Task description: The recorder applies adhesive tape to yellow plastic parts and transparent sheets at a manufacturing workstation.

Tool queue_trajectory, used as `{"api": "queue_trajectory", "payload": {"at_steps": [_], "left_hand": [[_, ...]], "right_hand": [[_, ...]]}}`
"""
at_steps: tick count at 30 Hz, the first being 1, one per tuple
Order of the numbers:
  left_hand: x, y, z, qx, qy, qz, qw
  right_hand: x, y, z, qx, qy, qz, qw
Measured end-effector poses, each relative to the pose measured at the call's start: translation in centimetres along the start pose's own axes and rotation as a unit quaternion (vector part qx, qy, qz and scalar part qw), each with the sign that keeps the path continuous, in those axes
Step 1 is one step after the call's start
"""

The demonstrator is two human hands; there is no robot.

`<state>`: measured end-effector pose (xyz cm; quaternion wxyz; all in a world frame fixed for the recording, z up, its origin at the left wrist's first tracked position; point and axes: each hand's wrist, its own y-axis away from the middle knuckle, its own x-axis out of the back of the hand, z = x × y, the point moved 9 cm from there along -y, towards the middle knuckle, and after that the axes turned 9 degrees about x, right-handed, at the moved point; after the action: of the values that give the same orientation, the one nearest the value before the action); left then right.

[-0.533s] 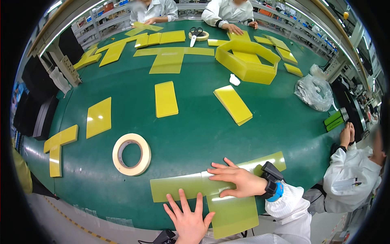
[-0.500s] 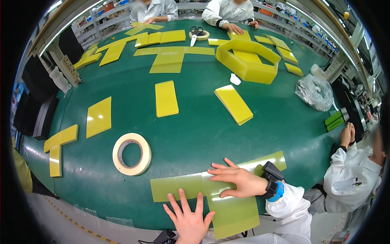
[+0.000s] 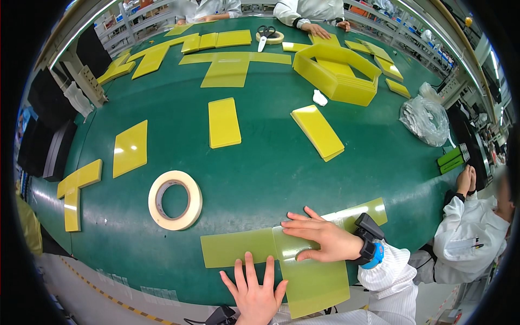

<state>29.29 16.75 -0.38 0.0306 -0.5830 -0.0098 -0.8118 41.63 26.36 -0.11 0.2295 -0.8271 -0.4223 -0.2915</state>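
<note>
At the near edge of the table, thin translucent yellow-green plastic sheets (image 3: 317, 290) lie flat in a T shape. Its crossbar runs left to right, and the stem points toward me, reaching past the table edge. My right hand (image 3: 333, 242) rests palm down where the crossbar meets the stem, fingers spread and thumb apart. Below the left arm of the crossbar is my left hand (image 3: 255, 295), also spread, with its longest fingertips over the strip's lower edge. Neither hand grips anything. A large roll of cream tape (image 3: 157, 203) lies flat to the upper left of my hands.
Yellow sheet stacks (image 3: 224, 123) lie across the green table (image 3: 260, 173). Farther off are a yellow folded ring of panels (image 3: 330, 86), scissors (image 3: 264, 38) on another tape roll, and a plastic bag (image 3: 425, 122). Co-workers in white (image 3: 471, 227) sit at the right and far side.
The view has tilted slightly, so the far things sit higher in the picture. Both hands stay spread in nearly the same places on and beside the sheets.
</note>
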Motion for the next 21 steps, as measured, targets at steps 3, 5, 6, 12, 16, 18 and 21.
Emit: {"api": "queue_trajectory", "payload": {"at_steps": [3,5,6,12,16,18,21], "left_hand": [[0.08,0.02,0.02,-0.004,0.003,0.006,1.0],[0.13,0.1,0.07,-0.005,-0.002,0.007,1.0],[0.16,0.14,0.08,-0.006,-0.002,0.009,1.0],[0.14,0.33,0.16,-0.009,-0.009,0.016,1.0],[-0.14,0.38,0.19,-0.012,-0.014,0.017,1.0],[-0.35,0.34,0.13,-0.013,-0.014,0.017,1.0],[-0.01,0.4,0.3,-0.013,-0.021,0.019,1.0]], "right_hand": [[0.14,0.05,0.07,-0.003,-0.009,0.014,1.0],[0.18,0.07,0.1,-0.007,-0.01,0.013,1.0],[0.17,0.09,0.1,-0.008,-0.011,0.012,1.0],[0.17,0.12,0.1,-0.007,-0.009,0.012,1.0],[0.15,0.14,0.15,-0.007,-0.004,0.011,1.0],[0.12,0.13,0.22,-0.009,-0.002,0.01,1.0],[0.26,0.1,-0.06,-0.004,-0.001,0.011,1.0]]}}
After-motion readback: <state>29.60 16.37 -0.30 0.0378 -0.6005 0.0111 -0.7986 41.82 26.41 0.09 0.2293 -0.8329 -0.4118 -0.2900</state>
